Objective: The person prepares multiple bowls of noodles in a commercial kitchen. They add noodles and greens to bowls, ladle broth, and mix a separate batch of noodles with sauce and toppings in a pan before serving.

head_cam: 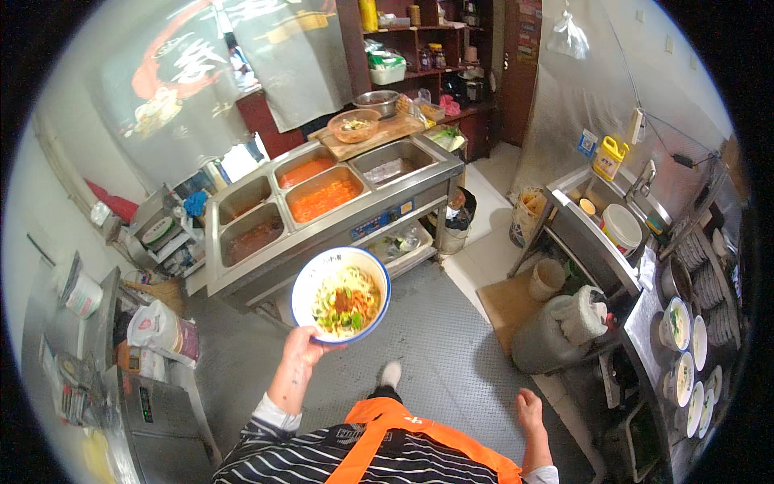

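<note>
My left hand (pixel 306 349) holds a white bowl with a blue rim (pixel 297 294) from below at its near edge. In the bowl are noodles (pixel 347 279) topped with green pieces, orange shreds and a reddish-brown sauce or powder. The bowl is upright over the floor, in front of the stainless steel food warmer (pixel 393 195), whose sunken pans hold red and orange sauces (pixel 326 198). My right hand (pixel 530 406) hangs low at my right side with its fingers curled; whether they are fully closed does not show, and no object is seen in it.
Several bowls of food (pixel 683 378) stand on the steel counter (pixel 642 330) at the right, with stacked dishes beyond. A gas cylinder (pixel 547 336) and a bucket (pixel 547 277) stand under and beside it. The sink (pixel 565 196) is farther back. At the left are a fridge (pixel 166 417) and sacks (pixel 162 333).
</note>
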A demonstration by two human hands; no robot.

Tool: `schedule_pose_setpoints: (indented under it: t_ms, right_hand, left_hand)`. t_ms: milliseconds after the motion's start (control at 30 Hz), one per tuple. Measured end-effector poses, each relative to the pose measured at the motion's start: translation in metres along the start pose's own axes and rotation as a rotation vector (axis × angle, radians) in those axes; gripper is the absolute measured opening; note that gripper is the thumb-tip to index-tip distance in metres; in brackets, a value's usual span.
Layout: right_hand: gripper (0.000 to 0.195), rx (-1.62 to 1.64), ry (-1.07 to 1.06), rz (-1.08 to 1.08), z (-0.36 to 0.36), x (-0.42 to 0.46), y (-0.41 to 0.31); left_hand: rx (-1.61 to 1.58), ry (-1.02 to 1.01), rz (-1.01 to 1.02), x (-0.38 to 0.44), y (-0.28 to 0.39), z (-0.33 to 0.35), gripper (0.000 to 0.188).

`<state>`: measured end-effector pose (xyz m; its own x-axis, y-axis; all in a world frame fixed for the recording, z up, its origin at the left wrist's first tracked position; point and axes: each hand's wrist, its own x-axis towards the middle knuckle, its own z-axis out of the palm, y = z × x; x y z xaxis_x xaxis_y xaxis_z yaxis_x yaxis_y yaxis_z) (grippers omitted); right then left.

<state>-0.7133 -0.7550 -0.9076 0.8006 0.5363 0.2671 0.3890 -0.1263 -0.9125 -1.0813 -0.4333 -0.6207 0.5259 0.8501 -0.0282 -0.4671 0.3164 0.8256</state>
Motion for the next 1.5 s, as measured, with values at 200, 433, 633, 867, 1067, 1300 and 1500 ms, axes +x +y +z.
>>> schedule_pose_setpoints:
  t_ms: [200, 433, 633, 867, 1067, 1300, 1500]
  right_hand:
    - [0.015, -0.158, -0.150, 0.077, 0.090, -0.067, 0.113]
    - [0.019, -0.134, -0.218, 0.548, 0.154, -0.202, 0.127]
    - [0.025, 0.010, -0.176, 0.677, 0.144, -0.212, 0.081]
    - [0.027, 0.143, -0.039, 0.696, 0.131, -0.248, 0.069]
    - [0.031, -0.249, -0.249, 0.562, 0.046, -0.306, 0.119]
    - [0.030, -0.247, -0.174, 0.778, -0.129, -0.496, 0.179]
    - [0.027, 0.156, 0.132, 0.995, -0.063, -0.530, 0.061]
  left_hand:
    - [-0.107, -0.146, 0.089, 0.115, -0.081, -0.044, 0.062]
    - [-0.055, -0.027, -0.033, 0.194, -0.103, -0.103, 0.058]
    - [-0.085, -0.077, -0.119, 0.242, -0.058, -0.089, 0.061]
    - [-0.110, -0.017, -0.252, 0.241, -0.066, -0.089, 0.063]
    - [0.326, -0.237, 0.063, 0.142, -0.100, -0.036, 0.054]
    - [0.508, 0.076, 0.142, 0.005, -0.182, -0.052, 0.055]
    - [0.543, 0.043, -0.167, 0.085, -0.288, -0.084, 0.047]
